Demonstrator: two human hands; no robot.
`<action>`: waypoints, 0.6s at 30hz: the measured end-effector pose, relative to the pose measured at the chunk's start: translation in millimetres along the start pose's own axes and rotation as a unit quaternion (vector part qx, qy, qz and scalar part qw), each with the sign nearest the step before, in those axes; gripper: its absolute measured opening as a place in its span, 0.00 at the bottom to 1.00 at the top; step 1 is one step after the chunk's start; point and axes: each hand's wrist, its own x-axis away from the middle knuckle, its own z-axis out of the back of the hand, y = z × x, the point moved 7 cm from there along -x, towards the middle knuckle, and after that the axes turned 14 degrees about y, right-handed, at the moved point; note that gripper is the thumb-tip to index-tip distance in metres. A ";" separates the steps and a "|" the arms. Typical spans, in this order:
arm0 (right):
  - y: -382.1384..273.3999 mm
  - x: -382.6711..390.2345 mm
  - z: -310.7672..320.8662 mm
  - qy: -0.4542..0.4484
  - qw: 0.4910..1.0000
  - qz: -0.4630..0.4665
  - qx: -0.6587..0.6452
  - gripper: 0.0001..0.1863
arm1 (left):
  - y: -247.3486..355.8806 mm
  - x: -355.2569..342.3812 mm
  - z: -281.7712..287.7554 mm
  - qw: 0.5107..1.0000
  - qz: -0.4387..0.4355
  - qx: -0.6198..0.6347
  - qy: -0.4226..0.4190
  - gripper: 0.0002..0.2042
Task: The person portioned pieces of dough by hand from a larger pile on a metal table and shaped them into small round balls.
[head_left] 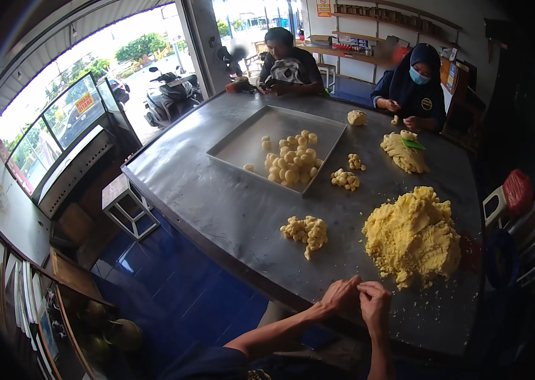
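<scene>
My left hand (pixel 341 294) and my right hand (pixel 375 303) meet over the near edge of the metal table, fingers pinched together. Whatever lies between the fingertips is too small or hidden to make out. Just beyond them, to the right, rises a big crumbly yellow heap (pixel 413 237), with loose crumbs around its foot. To the left of that heap lies a cluster of small yellow pieces (pixel 305 234). Two smaller clusters of pale lumps, one nearer (pixel 345 180) and one farther (pixel 356 162), sit beyond it.
A square metal tray (pixel 229 152) holds many round pale dough balls (pixel 292 161). At the far right, a person (pixel 416 95) handles dough beside a dough mass (pixel 403 154) with a green scraper (pixel 413 144). Another person (pixel 289 66) sits at the far edge. A stool (pixel 129 206) stands left.
</scene>
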 end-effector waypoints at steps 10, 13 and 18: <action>66.2 0.6 -15.8 -0.004 0.953 -0.203 -0.224 0.19 | 11.4 0.8 18.8 0.971 -0.104 0.206 0.066 0.13; 94.0 6.1 -28.8 -0.034 0.954 -0.226 -0.194 0.24 | 20.8 0.2 15.6 0.976 -0.110 0.182 0.035 0.10; 63.0 -7.4 -14.9 -0.032 0.988 -0.112 -0.104 0.21 | 14.0 3.8 15.6 0.981 -0.053 0.183 0.020 0.09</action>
